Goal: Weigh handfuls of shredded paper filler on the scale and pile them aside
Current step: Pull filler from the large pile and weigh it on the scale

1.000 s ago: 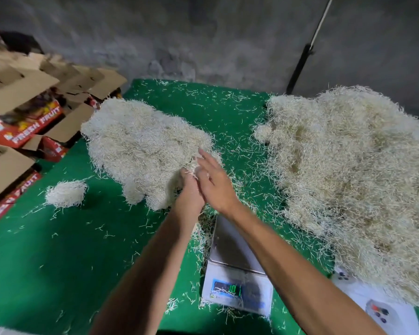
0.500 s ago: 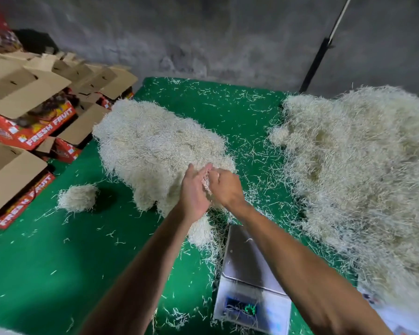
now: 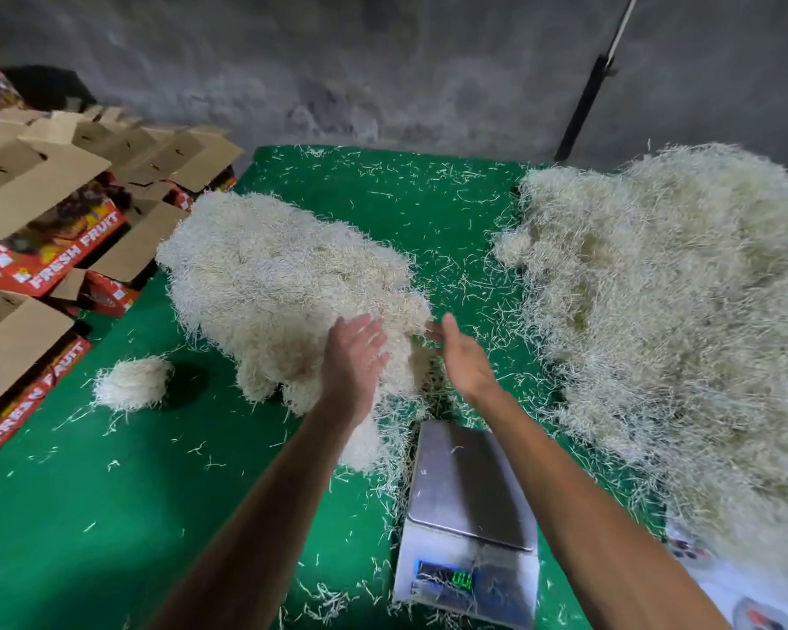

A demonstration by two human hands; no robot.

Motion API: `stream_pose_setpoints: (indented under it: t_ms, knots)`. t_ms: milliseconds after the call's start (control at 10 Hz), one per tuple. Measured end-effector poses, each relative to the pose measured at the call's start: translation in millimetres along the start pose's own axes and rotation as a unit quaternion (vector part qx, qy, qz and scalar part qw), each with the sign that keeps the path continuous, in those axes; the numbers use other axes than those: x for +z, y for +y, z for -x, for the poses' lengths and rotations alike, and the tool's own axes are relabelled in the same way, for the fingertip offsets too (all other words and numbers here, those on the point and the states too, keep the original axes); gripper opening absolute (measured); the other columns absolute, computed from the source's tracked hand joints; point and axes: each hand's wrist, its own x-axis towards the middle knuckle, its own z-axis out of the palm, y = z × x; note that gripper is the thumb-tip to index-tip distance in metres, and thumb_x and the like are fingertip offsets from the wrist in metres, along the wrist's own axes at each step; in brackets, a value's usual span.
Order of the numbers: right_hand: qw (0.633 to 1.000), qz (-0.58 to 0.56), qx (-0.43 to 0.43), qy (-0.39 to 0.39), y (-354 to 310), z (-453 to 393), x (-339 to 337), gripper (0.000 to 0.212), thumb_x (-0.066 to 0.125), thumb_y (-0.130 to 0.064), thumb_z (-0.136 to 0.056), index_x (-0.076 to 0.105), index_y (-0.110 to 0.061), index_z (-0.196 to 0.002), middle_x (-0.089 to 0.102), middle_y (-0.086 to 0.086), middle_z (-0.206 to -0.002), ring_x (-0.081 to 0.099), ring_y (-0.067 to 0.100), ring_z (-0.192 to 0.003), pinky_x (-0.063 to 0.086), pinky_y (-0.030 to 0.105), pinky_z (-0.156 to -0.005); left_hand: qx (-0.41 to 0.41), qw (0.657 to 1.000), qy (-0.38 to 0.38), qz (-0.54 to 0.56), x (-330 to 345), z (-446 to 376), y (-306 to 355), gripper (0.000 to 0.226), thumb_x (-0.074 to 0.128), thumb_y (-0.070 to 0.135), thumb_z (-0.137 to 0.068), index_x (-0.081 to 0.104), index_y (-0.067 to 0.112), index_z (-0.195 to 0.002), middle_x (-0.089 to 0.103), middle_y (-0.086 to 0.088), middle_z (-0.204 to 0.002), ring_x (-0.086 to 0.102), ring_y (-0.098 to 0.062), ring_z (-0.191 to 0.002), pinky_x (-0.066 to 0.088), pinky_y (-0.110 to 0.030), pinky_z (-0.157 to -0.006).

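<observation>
Now both hands, the left hand (image 3: 353, 356) and right hand (image 3: 462, 356), have straight, loose fingers holding nothing at the near edge of the pale fluffy shredded paper pile (image 3: 283, 284) mid-table, which looks light, soft and springy, best scooped from underneath

Scale (image 3: 469, 488) bare, near edge; weighed pile (image 3: 283, 284) left; bulk filler (image 3: 683, 320) right

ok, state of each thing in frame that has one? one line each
left hand: open, over the weighed pile
right hand: open, holds nothing
scale: on, platform bare but for stray shreds
weighed pile: heaped beside the scale
fruit boxes: flaps open
</observation>
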Motion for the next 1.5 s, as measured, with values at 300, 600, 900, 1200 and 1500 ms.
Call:
stream_pose_setpoints:
  t_ms: [300,600,900,1200,1500]
  knots:
    - [0.949,0.292,0.020,0.121,125,24,-120,0.065,0.065,-0.043,-0.098,0.042,-0.019,-0.153,0.042,0.011,-0.159,0.043,0.035,-0.143,0.033,0.049,-0.118,-0.170,0.974,-0.143,-0.034,130,-3,-100,0.042,0.040,0.050,-0.106,0.058,0.024,-0.134,0.062,-0.006,-0.139,0.061,-0.021,-0.124,0.048,-0.043,-0.106]
    - [0.969,0.118,0.173,0.134,200,6,-136,0.032,0.059,-0.027,-0.104,0.060,-0.005,-0.127,0.069,0.021,-0.106,0.067,0.017,-0.080,0.057,0.024,-0.067,-0.323,0.892,-0.237,-0.210,206,-19,-166,0.055,0.067,0.048,-0.094,0.048,0.024,-0.139,0.053,-0.014,-0.130,0.052,-0.041,-0.128,0.049,-0.064,-0.097]
    - [0.933,0.281,0.066,0.213,212,18,-189,0.055,0.039,-0.059,-0.104,0.051,-0.023,-0.145,0.042,0.007,-0.156,0.041,0.027,-0.141,0.035,0.052,-0.116,-0.185,0.931,-0.124,-0.289,222,-47,-182,0.032,0.032,0.024,-0.112,0.043,0.030,-0.082,0.044,0.006,-0.085,0.058,0.016,-0.053,0.046,-0.007,-0.051]
    - [0.977,-0.105,0.047,0.178,179,11,-163,0.031,0.046,-0.027,-0.107,0.070,-0.027,-0.087,0.062,-0.010,-0.068,0.048,-0.001,-0.047,0.044,0.021,-0.043,-0.282,0.925,-0.169,-0.193,234,-24,-182,0.046,0.054,0.054,-0.094,0.059,0.021,-0.125,0.052,-0.005,-0.144,0.053,-0.029,-0.132,0.056,-0.026,-0.076]
    - [0.990,0.036,0.084,0.111,203,6,-178,0.014,0.058,-0.017,-0.102,0.071,-0.014,-0.102,0.072,-0.001,-0.101,0.062,0.001,-0.067,0.055,0.020,-0.057,-0.249,0.906,-0.200,-0.277,226,-17,-191,0.034,0.054,0.060,-0.096,0.060,0.028,-0.106,0.058,0.004,-0.103,0.057,-0.019,-0.092,0.048,-0.042,-0.094]
